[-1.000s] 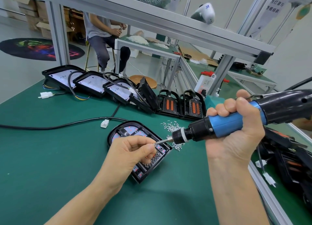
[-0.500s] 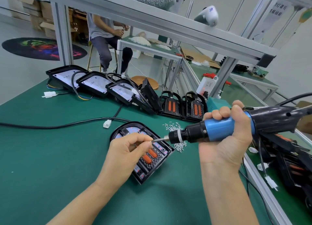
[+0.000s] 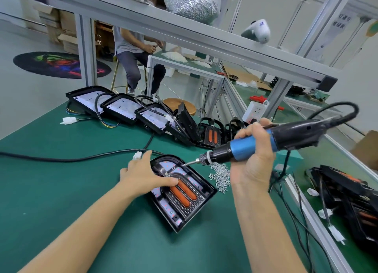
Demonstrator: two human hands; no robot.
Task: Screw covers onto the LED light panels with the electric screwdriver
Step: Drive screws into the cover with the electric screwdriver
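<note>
Head-camera view over a green bench mat (image 3: 61, 201): one black LED light panel (image 3: 184, 193) lies flat near the middle, its rounded end pointing away from the person and its square end toward them, long axis running from upper left to lower right. Two orange capsule-shaped lenses (image 3: 183, 193) sit side by side along that same axis inside a ribbed black cover (image 3: 192, 207).

Left hand (image 3: 144, 175) rests flat on the panel's left edge, fingers straight and spread, thumb laid across the cover beside the lenses, gripping nothing.

Right hand (image 3: 254, 148) is wrapped fully round the one blue-and-black electric screwdriver (image 3: 266, 144), which lies nearly level, bit pointing left and slightly down, its tip at the panel's rounded end. One black cord leaves its rear.

One loose heap of small silver screws (image 3: 219, 175) lies just beside the panel's right edge.

Three open panels with white boards (image 3: 120, 109) lean in a row at the mat's far side, and two more orange-lensed panels (image 3: 210, 133) stand beyond them. One seated person (image 3: 133, 53) works at another table.
</note>
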